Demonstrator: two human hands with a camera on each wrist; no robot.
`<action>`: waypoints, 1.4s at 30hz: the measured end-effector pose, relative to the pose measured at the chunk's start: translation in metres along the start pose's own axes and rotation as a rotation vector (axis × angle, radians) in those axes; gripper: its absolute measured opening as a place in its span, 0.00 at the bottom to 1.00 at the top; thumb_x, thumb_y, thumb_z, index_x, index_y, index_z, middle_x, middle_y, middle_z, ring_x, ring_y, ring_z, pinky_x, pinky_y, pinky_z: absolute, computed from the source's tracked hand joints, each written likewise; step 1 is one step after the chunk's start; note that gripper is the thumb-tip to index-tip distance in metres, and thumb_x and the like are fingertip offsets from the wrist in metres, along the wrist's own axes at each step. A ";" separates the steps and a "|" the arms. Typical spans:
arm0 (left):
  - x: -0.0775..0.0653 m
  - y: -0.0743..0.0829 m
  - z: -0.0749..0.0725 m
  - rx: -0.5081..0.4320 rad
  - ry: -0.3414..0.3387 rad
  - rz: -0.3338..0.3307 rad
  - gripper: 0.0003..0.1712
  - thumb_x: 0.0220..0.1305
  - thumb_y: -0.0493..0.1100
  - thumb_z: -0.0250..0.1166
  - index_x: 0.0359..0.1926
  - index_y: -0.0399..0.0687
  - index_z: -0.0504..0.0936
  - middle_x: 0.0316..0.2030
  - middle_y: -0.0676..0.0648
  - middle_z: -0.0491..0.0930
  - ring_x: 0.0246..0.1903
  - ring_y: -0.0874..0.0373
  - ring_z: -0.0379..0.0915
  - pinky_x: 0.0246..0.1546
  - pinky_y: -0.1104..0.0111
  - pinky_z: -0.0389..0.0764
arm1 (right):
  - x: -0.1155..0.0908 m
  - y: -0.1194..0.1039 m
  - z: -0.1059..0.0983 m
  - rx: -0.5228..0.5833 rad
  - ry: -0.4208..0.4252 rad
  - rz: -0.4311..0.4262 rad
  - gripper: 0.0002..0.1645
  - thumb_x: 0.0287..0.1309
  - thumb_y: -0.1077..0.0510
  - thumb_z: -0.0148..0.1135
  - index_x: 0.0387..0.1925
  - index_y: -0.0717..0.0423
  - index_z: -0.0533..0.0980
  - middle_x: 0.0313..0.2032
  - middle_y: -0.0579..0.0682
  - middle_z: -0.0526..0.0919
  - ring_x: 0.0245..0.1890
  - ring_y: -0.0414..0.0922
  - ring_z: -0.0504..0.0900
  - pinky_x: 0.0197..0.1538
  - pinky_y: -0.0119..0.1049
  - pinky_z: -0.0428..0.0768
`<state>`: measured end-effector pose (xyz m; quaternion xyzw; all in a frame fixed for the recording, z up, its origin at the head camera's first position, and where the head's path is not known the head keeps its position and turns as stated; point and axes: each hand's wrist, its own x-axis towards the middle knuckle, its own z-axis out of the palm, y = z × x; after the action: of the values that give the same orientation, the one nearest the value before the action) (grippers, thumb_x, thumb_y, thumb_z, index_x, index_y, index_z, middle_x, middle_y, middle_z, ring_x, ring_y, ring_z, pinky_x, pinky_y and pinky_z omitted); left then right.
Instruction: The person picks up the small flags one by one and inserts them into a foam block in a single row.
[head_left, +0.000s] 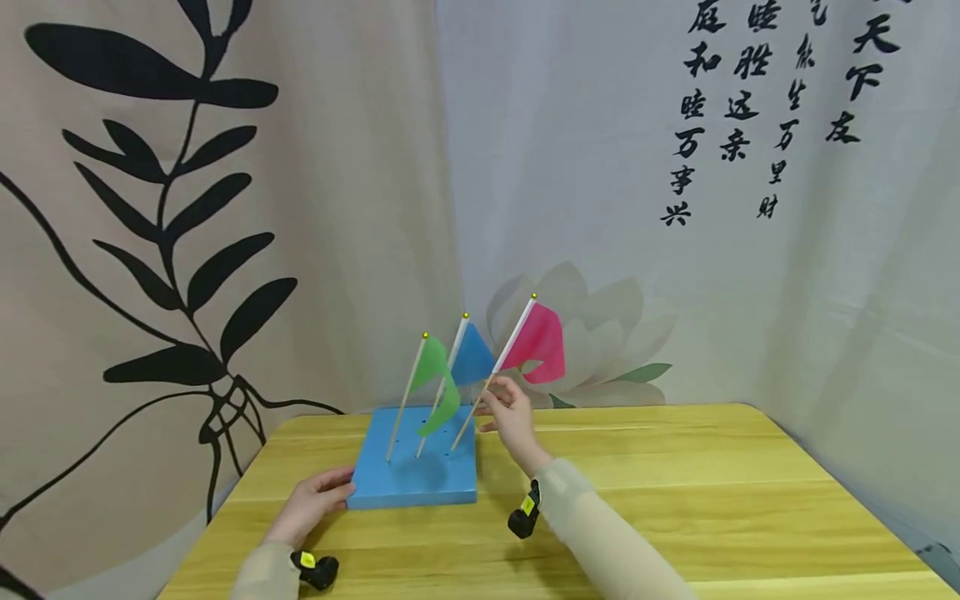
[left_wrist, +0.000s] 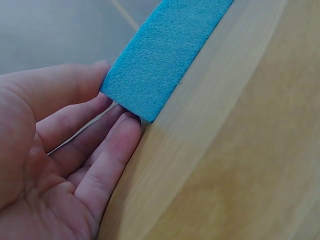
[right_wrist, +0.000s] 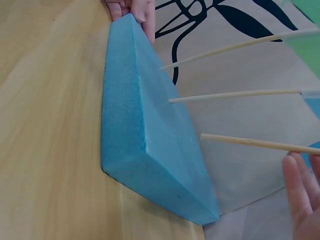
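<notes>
My right hand (head_left: 513, 421) pinches the thin wooden stick of a pink flag (head_left: 546, 337), which leans to the right above a blue foam board (head_left: 450, 492). The stick's lower end is close to the board's top; I cannot tell whether it touches or sits in a hole. A green flag (head_left: 429, 364) and a blue flag (head_left: 472, 354) stand tilted in the board, left of the pink one. At the board's left edge my left hand (head_left: 307, 504) rests, its thumb and fingers (left_wrist: 120, 145) fairly straight against the foam corner.
The board lies on a yellow wooden table (head_left: 675, 517), with several small holes in its top. Behind the table hangs a pale curtain (head_left: 360, 208) with dark leaves and writing. Each wrist wears a small black camera (head_left: 525, 512).
</notes>
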<state>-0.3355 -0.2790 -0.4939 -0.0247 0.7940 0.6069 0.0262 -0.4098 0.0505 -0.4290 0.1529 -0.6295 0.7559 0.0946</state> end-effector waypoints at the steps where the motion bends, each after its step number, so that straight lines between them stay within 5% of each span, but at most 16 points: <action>1: 0.000 0.000 0.000 -0.001 0.000 0.001 0.33 0.66 0.44 0.64 0.65 0.29 0.68 0.62 0.30 0.68 0.58 0.39 0.69 0.50 0.55 0.80 | 0.001 0.000 0.001 0.005 -0.005 0.006 0.13 0.68 0.62 0.57 0.50 0.65 0.70 0.37 0.52 0.84 0.42 0.70 0.80 0.34 0.62 0.82; 5: 0.001 0.000 0.001 -0.002 0.002 0.002 0.33 0.66 0.44 0.65 0.65 0.29 0.68 0.62 0.30 0.69 0.58 0.40 0.69 0.50 0.56 0.80 | 0.001 -0.004 0.002 0.001 -0.035 0.021 0.15 0.68 0.63 0.56 0.52 0.67 0.70 0.39 0.61 0.83 0.44 0.73 0.78 0.40 0.70 0.76; 14: 0.000 0.002 0.004 -0.011 -0.008 -0.008 0.33 0.66 0.44 0.65 0.65 0.29 0.68 0.62 0.30 0.69 0.57 0.40 0.70 0.49 0.55 0.80 | -0.007 -0.023 0.008 -0.044 -0.071 0.045 0.12 0.69 0.64 0.53 0.51 0.67 0.70 0.44 0.74 0.77 0.45 0.75 0.75 0.41 0.66 0.79; 25: -0.001 0.005 0.005 -0.014 0.002 -0.007 0.32 0.66 0.43 0.65 0.64 0.29 0.69 0.60 0.31 0.70 0.55 0.42 0.72 0.49 0.56 0.80 | 0.012 0.011 0.008 -0.081 -0.052 0.043 0.15 0.68 0.62 0.56 0.53 0.65 0.72 0.42 0.68 0.80 0.41 0.70 0.80 0.34 0.61 0.82; 35: -0.002 0.004 0.004 -0.010 0.007 -0.004 0.31 0.66 0.42 0.64 0.64 0.29 0.69 0.61 0.32 0.70 0.56 0.41 0.71 0.49 0.56 0.80 | 0.009 0.018 0.015 -0.149 -0.066 0.019 0.13 0.68 0.61 0.57 0.51 0.63 0.73 0.37 0.57 0.83 0.37 0.64 0.84 0.34 0.62 0.82; 42: -0.003 0.005 0.002 -0.005 0.003 -0.013 0.32 0.66 0.43 0.64 0.65 0.30 0.69 0.61 0.31 0.70 0.57 0.41 0.70 0.49 0.56 0.80 | 0.002 0.022 0.018 -0.188 -0.121 0.002 0.12 0.69 0.60 0.56 0.50 0.61 0.73 0.39 0.62 0.82 0.38 0.62 0.84 0.30 0.53 0.85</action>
<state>-0.3327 -0.2758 -0.4891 -0.0309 0.7923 0.6086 0.0287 -0.4174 0.0290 -0.4452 0.1883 -0.7023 0.6830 0.0696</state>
